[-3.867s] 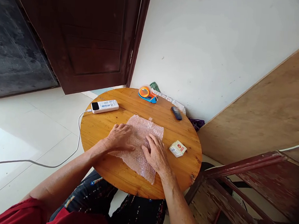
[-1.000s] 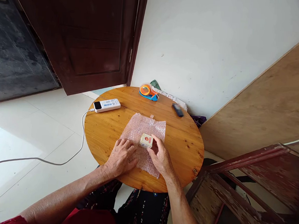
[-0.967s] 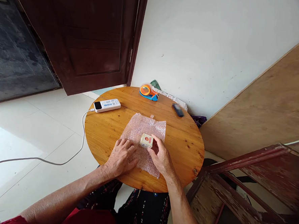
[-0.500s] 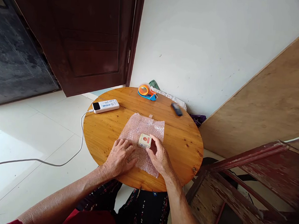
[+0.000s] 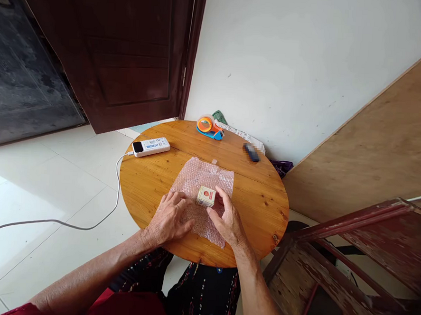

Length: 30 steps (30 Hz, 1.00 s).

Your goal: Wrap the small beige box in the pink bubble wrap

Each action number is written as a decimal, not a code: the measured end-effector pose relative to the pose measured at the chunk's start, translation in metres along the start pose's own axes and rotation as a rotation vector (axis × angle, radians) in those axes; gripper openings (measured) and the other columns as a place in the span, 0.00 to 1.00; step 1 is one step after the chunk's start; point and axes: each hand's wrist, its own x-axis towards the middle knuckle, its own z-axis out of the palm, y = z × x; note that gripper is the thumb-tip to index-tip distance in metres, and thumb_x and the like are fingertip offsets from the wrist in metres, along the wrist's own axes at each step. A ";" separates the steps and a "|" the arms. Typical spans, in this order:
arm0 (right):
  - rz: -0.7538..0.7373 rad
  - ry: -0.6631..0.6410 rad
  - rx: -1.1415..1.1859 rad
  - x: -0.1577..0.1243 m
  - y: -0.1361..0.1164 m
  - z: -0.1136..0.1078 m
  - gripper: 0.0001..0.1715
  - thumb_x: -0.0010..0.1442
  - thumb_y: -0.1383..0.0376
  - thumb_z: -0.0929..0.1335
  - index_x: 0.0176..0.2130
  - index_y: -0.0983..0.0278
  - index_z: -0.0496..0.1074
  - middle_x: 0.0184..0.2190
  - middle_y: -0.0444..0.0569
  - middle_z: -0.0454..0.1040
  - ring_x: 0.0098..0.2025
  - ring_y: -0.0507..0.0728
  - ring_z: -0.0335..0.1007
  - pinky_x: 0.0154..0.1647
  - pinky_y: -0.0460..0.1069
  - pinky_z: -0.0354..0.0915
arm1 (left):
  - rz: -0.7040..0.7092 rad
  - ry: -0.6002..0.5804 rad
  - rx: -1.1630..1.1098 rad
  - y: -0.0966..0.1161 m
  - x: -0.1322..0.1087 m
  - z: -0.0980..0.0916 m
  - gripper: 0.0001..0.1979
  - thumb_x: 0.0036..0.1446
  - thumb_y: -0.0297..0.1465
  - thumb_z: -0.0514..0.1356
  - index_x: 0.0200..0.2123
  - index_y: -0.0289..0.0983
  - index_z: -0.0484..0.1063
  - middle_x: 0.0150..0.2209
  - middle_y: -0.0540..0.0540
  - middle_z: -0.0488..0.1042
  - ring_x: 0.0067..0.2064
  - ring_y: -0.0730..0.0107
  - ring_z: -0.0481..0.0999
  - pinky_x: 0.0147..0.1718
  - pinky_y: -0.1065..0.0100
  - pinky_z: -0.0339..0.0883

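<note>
A small cream cardboard box (image 5: 205,196) with a red emblem stands on a sheet of bubble wrap (image 5: 189,177). My right hand (image 5: 228,221) grips the box at its right side, thumb at the near edge and index finger at the far edge. Its other fingers are partly hidden. On the left part of the bubble wrap rests my left hand (image 5: 170,218), palm down with fingers spread and thumb pointing toward the box. It holds nothing and stays a little apart from the box.
The round wooden table (image 5: 144,186) also bears a white power bank (image 5: 151,146) with a cable (image 5: 117,190), an orange and blue tape dispenser (image 5: 210,127) and a blurred dark object (image 5: 251,152). A wooden chair (image 5: 318,264) with a phone (image 5: 322,310) stands at the right.
The view has shifted slightly. Both hands, the box and the bubble wrap keep nearly the same places relative to one another.
</note>
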 end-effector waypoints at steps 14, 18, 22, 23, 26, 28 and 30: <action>0.023 -0.003 0.023 -0.001 -0.002 0.000 0.34 0.58 0.65 0.66 0.63 0.60 0.62 0.61 0.55 0.69 0.62 0.63 0.65 0.64 0.62 0.61 | 0.330 -0.246 0.187 0.010 -0.001 -0.029 0.04 0.54 0.26 0.60 0.34 0.40 0.71 0.40 0.46 0.75 0.50 0.57 0.69 0.61 0.49 0.52; 0.028 -0.002 0.029 -0.001 -0.004 -0.001 0.34 0.58 0.64 0.67 0.63 0.61 0.62 0.61 0.55 0.68 0.62 0.63 0.65 0.65 0.61 0.60 | 0.356 -0.229 0.273 0.012 0.003 -0.018 0.04 0.54 0.24 0.58 0.29 0.38 0.70 0.35 0.46 0.75 0.43 0.60 0.70 0.59 0.49 0.53; 0.044 -0.011 0.048 -0.001 -0.003 -0.001 0.33 0.58 0.64 0.67 0.62 0.61 0.62 0.61 0.55 0.68 0.62 0.64 0.64 0.65 0.61 0.60 | 0.326 -0.168 0.237 0.011 0.003 -0.013 0.06 0.52 0.22 0.57 0.26 0.37 0.68 0.32 0.46 0.74 0.39 0.63 0.71 0.52 0.54 0.61; 0.052 -0.012 0.059 -0.001 -0.004 -0.002 0.34 0.57 0.64 0.67 0.62 0.61 0.62 0.61 0.55 0.68 0.62 0.64 0.64 0.65 0.61 0.60 | 0.303 -0.145 0.212 0.011 0.003 -0.013 0.06 0.52 0.22 0.57 0.26 0.37 0.68 0.31 0.46 0.74 0.37 0.63 0.71 0.49 0.57 0.63; 0.073 -0.016 0.136 -0.001 -0.005 -0.004 0.33 0.59 0.59 0.68 0.62 0.60 0.63 0.61 0.55 0.69 0.61 0.64 0.66 0.64 0.61 0.60 | 0.239 -0.054 0.114 0.012 0.006 -0.018 0.06 0.52 0.21 0.56 0.27 0.37 0.68 0.28 0.47 0.73 0.34 0.65 0.71 0.41 0.62 0.66; 0.093 -0.016 0.222 -0.001 -0.006 -0.007 0.30 0.63 0.53 0.66 0.61 0.59 0.64 0.60 0.54 0.70 0.61 0.64 0.67 0.63 0.60 0.61 | 0.216 0.016 0.065 0.013 0.011 -0.022 0.07 0.53 0.21 0.56 0.28 0.37 0.69 0.26 0.48 0.73 0.33 0.65 0.71 0.40 0.63 0.66; 0.118 -0.006 0.300 -0.001 -0.005 -0.010 0.30 0.65 0.48 0.62 0.60 0.59 0.66 0.60 0.54 0.70 0.61 0.64 0.66 0.64 0.61 0.60 | 0.210 0.075 0.048 0.014 0.019 -0.026 0.06 0.55 0.22 0.56 0.28 0.37 0.70 0.25 0.48 0.73 0.32 0.65 0.71 0.39 0.64 0.66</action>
